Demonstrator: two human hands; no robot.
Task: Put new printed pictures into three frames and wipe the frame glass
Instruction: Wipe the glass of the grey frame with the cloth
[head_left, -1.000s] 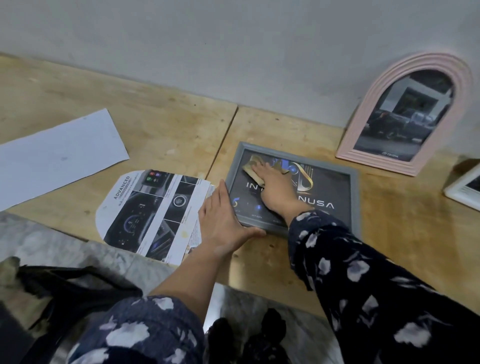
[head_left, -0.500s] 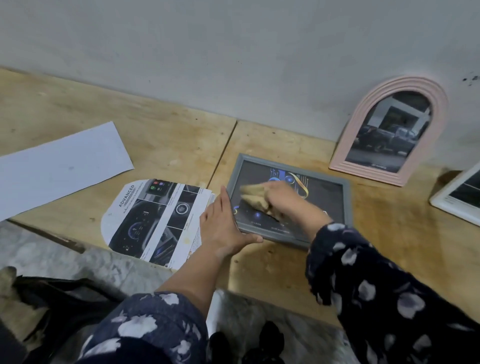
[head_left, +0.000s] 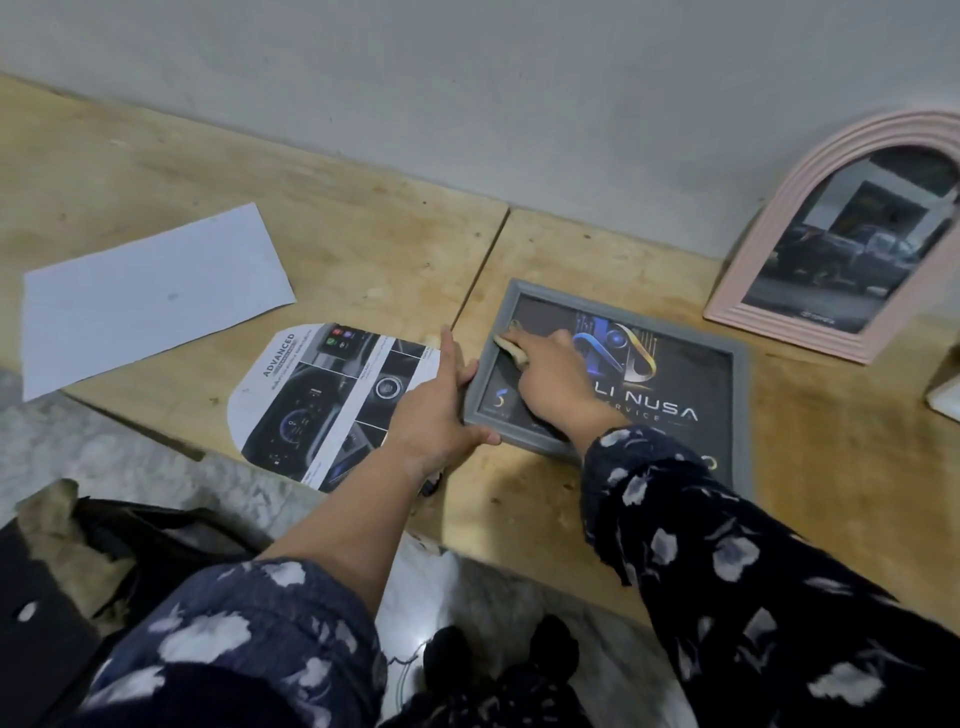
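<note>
Grey picture frame (head_left: 740, 415), lying flat on the wooden tabletop (head_left: 363, 249) at centre right of the picture, holds a dark print lettered "NUSA". Nearest the camera, two arms in dark flowered sleeves (head_left: 727, 571) reach forward. At centre, the left hand (head_left: 436, 410) braces the frame's left edge, its fingers straight along the side and its thumb lying along the near edge. Just beyond, the right hand (head_left: 550, 384) presses a small tan cloth (head_left: 511, 347) onto the glass near the frame's upper left corner, its fingers curled over the cloth. Left of the frame lies a printed car leaflet (head_left: 322, 395) with one rounded end. Farther, at upper left, lies a blank white sheet (head_left: 150, 291). At far right, a pink arched frame (head_left: 769, 249) leans against the wall (head_left: 467, 104).
</note>
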